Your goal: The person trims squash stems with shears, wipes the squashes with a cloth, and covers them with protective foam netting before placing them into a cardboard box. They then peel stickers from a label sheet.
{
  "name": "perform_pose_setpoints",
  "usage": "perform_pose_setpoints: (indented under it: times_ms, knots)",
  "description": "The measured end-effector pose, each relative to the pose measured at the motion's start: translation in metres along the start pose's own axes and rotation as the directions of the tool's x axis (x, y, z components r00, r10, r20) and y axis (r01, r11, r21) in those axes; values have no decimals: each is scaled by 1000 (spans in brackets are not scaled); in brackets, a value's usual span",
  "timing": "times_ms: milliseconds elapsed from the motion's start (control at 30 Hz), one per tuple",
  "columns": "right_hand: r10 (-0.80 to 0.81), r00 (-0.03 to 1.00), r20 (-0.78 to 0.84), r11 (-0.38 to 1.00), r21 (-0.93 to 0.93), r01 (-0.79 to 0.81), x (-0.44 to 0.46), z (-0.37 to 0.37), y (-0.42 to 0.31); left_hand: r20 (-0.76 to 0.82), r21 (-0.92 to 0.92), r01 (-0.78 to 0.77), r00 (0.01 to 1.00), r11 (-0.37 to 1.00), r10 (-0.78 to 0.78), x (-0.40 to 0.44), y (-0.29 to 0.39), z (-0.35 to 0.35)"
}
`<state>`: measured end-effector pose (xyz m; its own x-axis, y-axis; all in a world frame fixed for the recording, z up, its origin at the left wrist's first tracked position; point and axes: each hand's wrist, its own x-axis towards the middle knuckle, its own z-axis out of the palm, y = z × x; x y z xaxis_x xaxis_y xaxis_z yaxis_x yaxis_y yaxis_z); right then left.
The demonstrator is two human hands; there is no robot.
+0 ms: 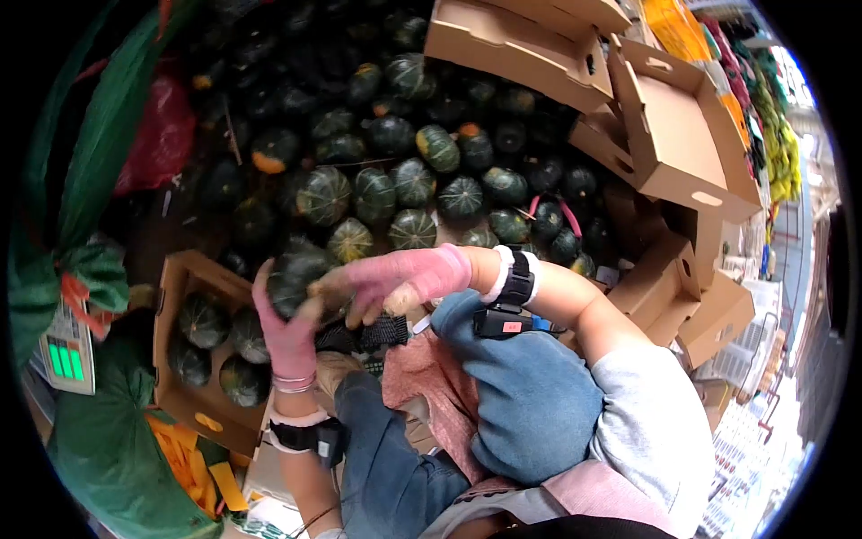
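My left hand [289, 337], in a pink glove, is wrapped round a dark green pumpkin [299, 269] just above the corner of a cardboard box [166, 337]. My right hand [404, 280], also pink-gloved with dirty fingertips, reaches across from the right. Its fingers are stretched out and apart beside that pumpkin; whether they touch it I cannot tell. Inside the box, to the left of my left hand, lie several green pumpkins, one of them a striped pumpkin [204, 320]. A paler striped pumpkin [349, 241] rests on the pile just beyond my hands.
A large heap of pumpkins [413, 184] spreads ahead. Cardboard trays [687, 135] are stacked at the right. On the left are a scale with a lit green display [66, 359], green sacks [117, 458] and a red bag [160, 126]. My knees [539, 386] are close below my hands.
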<state>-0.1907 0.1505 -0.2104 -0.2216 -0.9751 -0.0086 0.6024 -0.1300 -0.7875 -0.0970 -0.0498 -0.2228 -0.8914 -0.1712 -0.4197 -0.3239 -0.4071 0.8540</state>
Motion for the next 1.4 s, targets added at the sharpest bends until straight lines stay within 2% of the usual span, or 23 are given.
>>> perform_pose_setpoints:
  times_ms: [33,133,200,267,333,400,467,533,633,667,733,767,833,933,967,1000,1033,1100,1133,1200,1267,1300,1400]
  knots:
    - [68,996,59,997,25,-70,-5,-4,-3,-93,-184,82,991,980,-100,-4,6,10]
    - [165,929,-330,870,-396,-295,-39,-10,-21,248,-692,366,930,622,-271,-8,-28,-16]
    - [-61,696,-716,283,-681,-676,-79,-35,-7,280,-634,366,930,681,-239,-13,-34,-20]
    - [-44,314,-949,-275,-290,-917,-122,-41,-6,385,-589,369,910,719,-152,-14,-37,-24]
    - [-45,-50,-998,-284,61,-957,-169,-48,-3,446,-561,405,883,722,-148,-15,-33,-22]
    - [-129,-379,-916,-24,385,-923,-216,-55,3,499,-508,420,855,752,-140,-16,-30,-20]
    - [-12,-586,-810,208,571,-794,-265,-83,30,451,-531,419,876,737,-172,-17,-35,-18]
    - [179,-581,-794,323,606,-727,-306,-132,61,403,-527,401,894,749,-195,-18,-44,-18]
    - [324,-551,-769,192,624,-758,-305,-174,67,330,-493,363,919,791,-216,-20,-51,-19]
    - [337,-481,-809,156,552,-819,-333,-218,104,320,-469,365,919,804,-231,-20,-47,-12]
    - [615,-241,-751,238,467,-852,-284,-187,52,294,-426,366,921,827,-256,-16,-37,4]
    - [595,-267,-758,198,460,-866,-275,-179,43,312,-447,392,911,804,-270,-14,-40,6]
    - [427,-386,-818,367,546,-753,-238,-133,19,318,-507,412,906,758,-279,-13,-46,3]
    - [326,-307,-894,430,429,-794,-253,-110,11,321,-531,404,909,745,-265,-18,-39,1]
    - [416,-318,-852,482,503,-718,-215,-64,-30,356,-485,416,897,769,-261,-19,-31,-1]
    - [377,-190,-907,447,357,-820,-272,-90,-2,383,-551,363,910,752,-159,-21,-30,-2]
    - [337,-197,-921,397,329,-857,-282,-79,-6,411,-607,313,910,731,-48,-20,-30,0]
    - [632,-201,-748,548,615,-567,-267,-32,-34,435,-693,283,898,663,72,-20,-25,4]
    - [489,-124,-863,659,459,-595,-269,-20,-28,435,-727,299,897,618,77,-20,-20,7]
    - [310,75,-948,606,136,-783,-243,3,-43,433,-741,339,901,580,25,-19,-18,11]
    - [-69,487,-871,652,-409,-639,-176,18,-46,429,-702,396,899,592,-93,-17,-22,13]
    - [-130,605,-786,519,-573,-634,-144,23,-53,447,-748,427,890,507,-91,-15,-27,12]
    - [-253,885,-391,3,-915,-404,-67,33,-73,412,-776,375,910,507,-42,-18,-28,9]
